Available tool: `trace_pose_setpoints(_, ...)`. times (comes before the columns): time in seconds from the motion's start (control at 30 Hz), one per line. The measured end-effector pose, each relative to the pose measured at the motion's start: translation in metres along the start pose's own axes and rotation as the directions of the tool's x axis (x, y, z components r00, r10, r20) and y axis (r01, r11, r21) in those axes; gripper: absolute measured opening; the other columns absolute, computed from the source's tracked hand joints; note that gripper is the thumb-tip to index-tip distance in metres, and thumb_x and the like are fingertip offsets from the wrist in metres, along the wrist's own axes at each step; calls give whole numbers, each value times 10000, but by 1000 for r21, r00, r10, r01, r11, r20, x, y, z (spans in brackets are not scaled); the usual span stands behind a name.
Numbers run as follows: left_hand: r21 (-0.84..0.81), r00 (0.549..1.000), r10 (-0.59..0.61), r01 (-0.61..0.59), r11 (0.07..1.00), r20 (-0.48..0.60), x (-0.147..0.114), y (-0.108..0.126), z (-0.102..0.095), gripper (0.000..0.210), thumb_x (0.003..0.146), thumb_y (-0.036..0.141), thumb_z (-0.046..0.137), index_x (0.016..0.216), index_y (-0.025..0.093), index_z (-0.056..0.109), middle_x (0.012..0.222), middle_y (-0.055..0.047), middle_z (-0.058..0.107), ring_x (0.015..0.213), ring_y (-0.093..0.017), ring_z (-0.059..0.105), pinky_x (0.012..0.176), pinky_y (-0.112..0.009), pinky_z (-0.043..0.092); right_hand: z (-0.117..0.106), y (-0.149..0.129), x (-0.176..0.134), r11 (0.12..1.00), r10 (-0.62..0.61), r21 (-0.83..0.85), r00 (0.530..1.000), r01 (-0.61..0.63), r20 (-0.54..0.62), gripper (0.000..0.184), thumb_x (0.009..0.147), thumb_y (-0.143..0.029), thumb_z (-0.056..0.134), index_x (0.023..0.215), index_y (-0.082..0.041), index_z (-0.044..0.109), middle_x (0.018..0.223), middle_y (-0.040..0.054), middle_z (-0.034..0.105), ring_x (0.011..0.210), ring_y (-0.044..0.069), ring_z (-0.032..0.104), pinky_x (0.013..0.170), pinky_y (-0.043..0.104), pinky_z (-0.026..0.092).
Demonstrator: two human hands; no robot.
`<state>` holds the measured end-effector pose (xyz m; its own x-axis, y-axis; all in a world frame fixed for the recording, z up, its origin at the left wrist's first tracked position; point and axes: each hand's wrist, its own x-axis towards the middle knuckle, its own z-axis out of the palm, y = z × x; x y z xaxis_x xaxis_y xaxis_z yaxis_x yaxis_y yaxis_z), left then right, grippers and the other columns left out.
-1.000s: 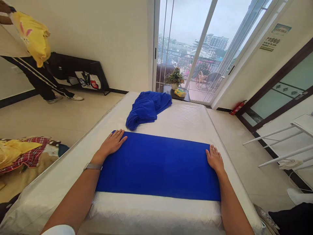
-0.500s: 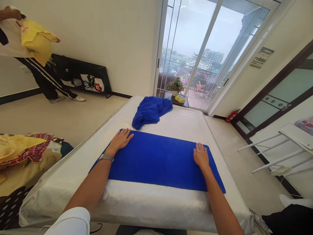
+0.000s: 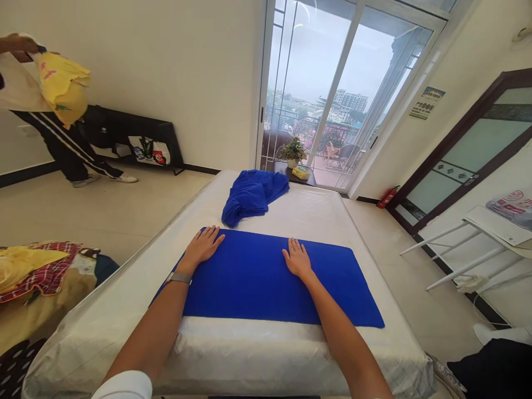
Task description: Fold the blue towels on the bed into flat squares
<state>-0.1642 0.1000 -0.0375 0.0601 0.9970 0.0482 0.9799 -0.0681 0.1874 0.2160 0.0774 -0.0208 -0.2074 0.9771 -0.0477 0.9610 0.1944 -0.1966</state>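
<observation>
A blue cloth [image 3: 257, 282] lies flat in a long rectangle across the near end of a mattress [image 3: 328, 216] with a pale, shiny cover. My left hand [image 3: 203, 246] rests flat on the cloth's far left corner, fingers outstretched; a watch is on that wrist. Near the middle of the cloth's far edge, my right hand [image 3: 297, 258] presses palm down with its fingers extended. Neither hand grips anything. Beyond the cloth sits a crumpled heap of blue fabric [image 3: 253, 194].
Left of the mattress is a pile of clothes [image 3: 45, 277]. A person [image 3: 50, 116] stands at the far left holding a yellow garment [image 3: 64, 86]. A small table with a potted plant [image 3: 293, 151] stands beyond the mattress. At right are a white table [image 3: 494, 227] and a fire extinguisher [image 3: 388, 197].
My right hand has slid left along the cloth, from near its right end toward the middle. My left hand stays at the left corner. The view has shifted slightly.
</observation>
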Motion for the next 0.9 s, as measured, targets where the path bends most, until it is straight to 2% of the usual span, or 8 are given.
trace_pose_setpoints(0.1,2,1000,2,-2,1000,5,0,0,-1,712,999,562,181,1565,135,255,1630,-120,263,1512,-271,217,1219,-496,170,-8,44,-9,995,94,-44,996,-94,1,687,1032,-512,131,1591,-115,166,1657,75,155,1529,175,87,1233,379,43)
trace_pose_setpoints(0.2,16,1000,8,-8,1000,8,1,-1,1,715,999,559,180,1565,128,256,1630,-116,263,1512,-272,215,1221,-490,169,-19,103,-24,972,221,-85,975,-221,-7,690,1030,-506,135,1589,-103,172,1656,76,161,1529,174,89,1233,375,56)
trace_pose_setpoints(0.3,27,1000,5,-5,1000,-1,2,-5,5,706,1000,545,191,1562,123,263,1630,-117,264,1510,-279,221,1218,-499,177,-28,162,-41,923,369,-99,929,-371,-38,715,1024,-513,135,1586,-72,159,1656,91,152,1528,192,102,1233,382,80)
trace_pose_setpoints(0.4,37,999,24,-23,999,-27,3,-9,10,706,998,555,189,1554,132,290,1624,-113,284,1505,-285,234,1212,-509,188,-30,200,-52,881,463,-75,885,-466,-60,737,1017,-525,132,1585,-56,152,1658,92,137,1527,202,109,1236,379,87)
trace_pose_setpoints(0.5,59,998,35,-32,998,-56,3,-10,13,701,1000,549,183,1550,132,301,1617,-120,303,1500,-284,248,1210,-504,197,-26,212,-53,875,479,-42,876,-482,-63,741,1014,-531,122,1589,-63,139,1662,79,122,1530,198,91,1239,374,77)
trace_pose_setpoints(0.67,103,989,11,5,995,-150,0,-6,12,704,1002,521,193,1523,75,346,1594,-186,331,1490,-304,268,1209,-486,204,-23,208,-52,885,462,-12,883,-465,-82,744,1013,-527,131,1588,-55,137,1660,88,132,1529,209,95,1240,387,75)
trace_pose_setpoints(0.77,140,976,44,-15,990,-211,-2,-3,8,694,998,507,215,1510,65,370,1590,-199,334,1490,-314,265,1207,-497,205,-22,208,-52,886,460,-8,883,-463,-97,741,1014,-521,135,1585,-50,151,1657,93,148,1526,214,112,1238,389,82)
trace_pose_setpoints(0.9,180,971,93,-53,982,-218,-1,8,1,676,992,476,236,1496,53,392,1573,-197,367,1483,-313,285,1211,-498,200,-21,207,-51,885,461,-11,880,-465,-110,737,1013,-517,130,1584,-53,160,1657,95,152,1526,216,111,1236,384,77)
